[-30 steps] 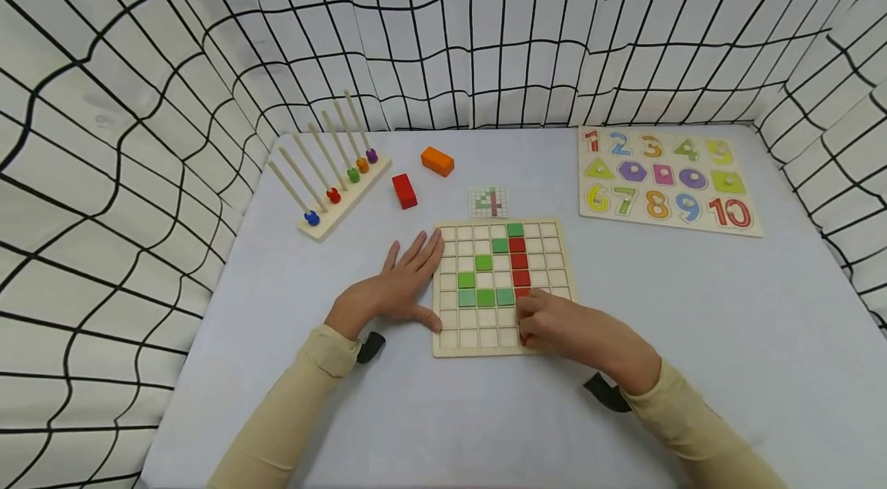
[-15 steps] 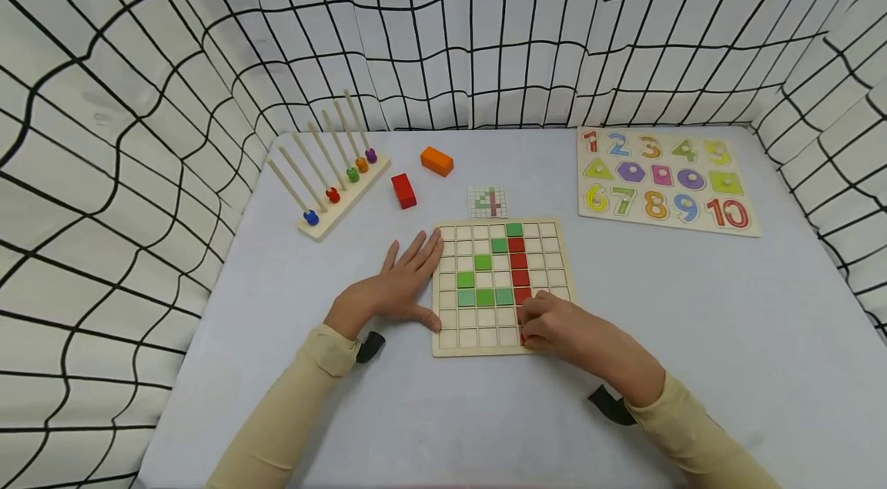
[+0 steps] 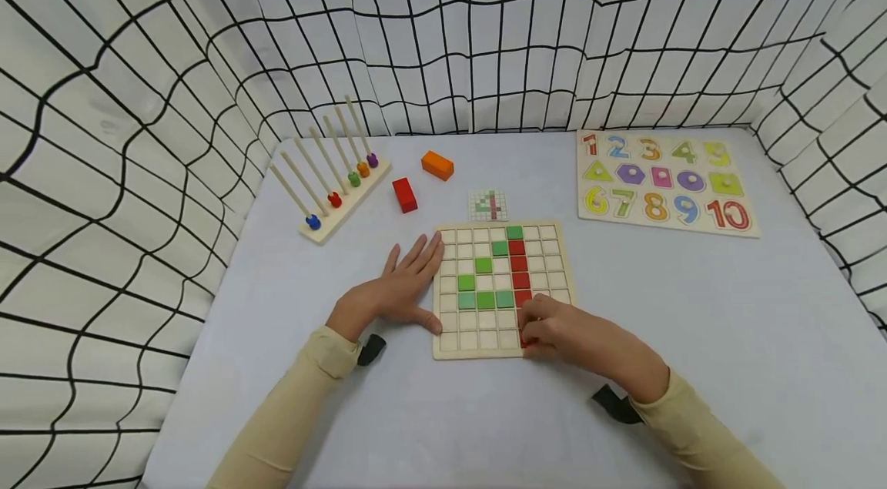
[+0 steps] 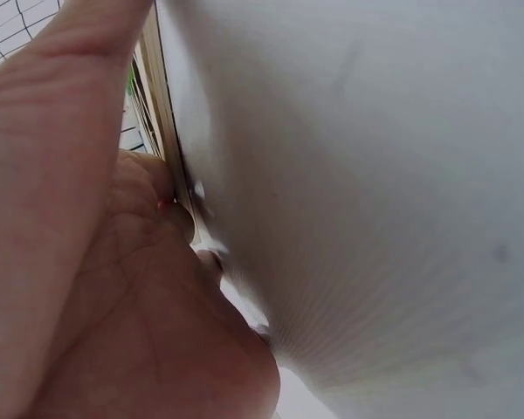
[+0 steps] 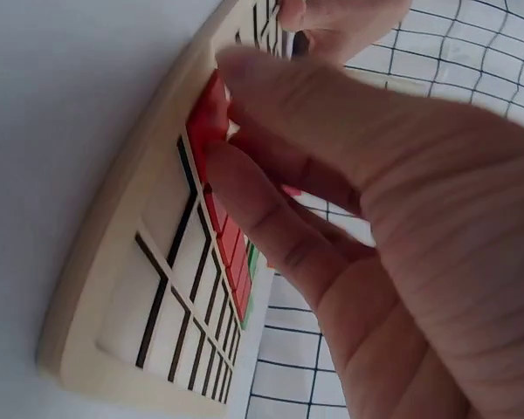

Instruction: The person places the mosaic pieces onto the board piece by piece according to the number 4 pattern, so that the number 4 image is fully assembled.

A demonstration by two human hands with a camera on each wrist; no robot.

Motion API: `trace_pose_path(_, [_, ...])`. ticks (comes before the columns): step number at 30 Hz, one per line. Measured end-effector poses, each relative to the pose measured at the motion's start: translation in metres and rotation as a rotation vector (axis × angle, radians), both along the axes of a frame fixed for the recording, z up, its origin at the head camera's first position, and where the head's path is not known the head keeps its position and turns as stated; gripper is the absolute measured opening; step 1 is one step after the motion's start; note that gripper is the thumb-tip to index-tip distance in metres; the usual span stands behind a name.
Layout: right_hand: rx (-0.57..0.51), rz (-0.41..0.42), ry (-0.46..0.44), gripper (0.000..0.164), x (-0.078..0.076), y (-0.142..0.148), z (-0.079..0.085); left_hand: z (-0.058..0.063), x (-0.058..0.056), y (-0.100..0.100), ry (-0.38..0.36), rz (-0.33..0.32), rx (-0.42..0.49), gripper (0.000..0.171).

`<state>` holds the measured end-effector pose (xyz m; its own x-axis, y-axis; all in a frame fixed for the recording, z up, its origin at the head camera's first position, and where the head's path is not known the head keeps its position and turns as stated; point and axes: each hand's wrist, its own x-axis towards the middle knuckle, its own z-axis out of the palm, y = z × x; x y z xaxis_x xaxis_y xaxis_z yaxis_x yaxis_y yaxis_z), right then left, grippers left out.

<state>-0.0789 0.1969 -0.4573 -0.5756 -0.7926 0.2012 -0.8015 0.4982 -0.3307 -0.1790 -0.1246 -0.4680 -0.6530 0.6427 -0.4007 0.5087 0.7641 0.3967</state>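
A wooden grid board (image 3: 470,339) lies on the white table, with green tiles (image 3: 486,300) in a stepped pattern and a column of red tiles (image 3: 519,264). My right hand (image 3: 578,331) is over the lower end of that column. In the right wrist view its thumb and fingers pinch a red tile (image 5: 210,109) at the board's near edge; they partly cover it. My left hand (image 3: 391,293) lies spread beside the board, fingertips and thumb touching its left edge. A small printed pattern card (image 3: 488,205) lies just behind the board.
A red block (image 3: 405,195) and an orange block (image 3: 437,165) lie behind the left hand. Left of them stands a peg rack (image 3: 346,202) with coloured beads. A number and shape puzzle (image 3: 667,182) is at the back right. Black netting (image 3: 471,54) hangs around the table.
The right hand has shifted very slightly right and toward the near edge, showing a little more of the lowest red tile. The left hand stays at the board's edge.
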Motion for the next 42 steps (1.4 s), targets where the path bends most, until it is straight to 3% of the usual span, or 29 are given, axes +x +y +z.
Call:
trace_pose_path(5, [-0.001, 0.007, 0.040, 0.021, 0.007, 0.015, 0.008, -0.003, 0.002, 0.001, 0.002, 0.004, 0.001, 0.140])
trace_pose_path(13, [0.072, -0.140, -0.091, 0.027, 0.020, 0.048, 0.025, -0.004, 0.001, 0.000, -0.022, 0.008, 0.013, 0.141])
trace_pose_path(19, [0.096, -0.199, -0.133, 0.030, 0.028, 0.061, 0.026, -0.003, 0.001, 0.000, -0.023, 0.010, -0.006, 0.142])
trace_pose_path(26, [0.111, -0.228, -0.131, 0.030, 0.033, 0.072, 0.025, -0.007, 0.001, -0.002, -0.023, 0.014, 0.016, 0.143])
trace_pose_path(32, [0.126, -0.255, -0.137, 0.028, 0.039, 0.084, 0.020, -0.003, 0.002, 0.000, -0.015, 0.013, 0.001, 0.142])
trace_pose_path(39, [0.183, -0.323, -0.336, 0.029, 0.047, 0.097, 0.017, -0.002, 0.002, 0.001, -0.011, 0.016, -0.016, 0.142])
trace_pose_path(42, [0.174, -0.314, -0.385, 0.028, 0.047, 0.099, 0.014, -0.002, 0.000, 0.001, -0.013, 0.012, -0.007, 0.142])
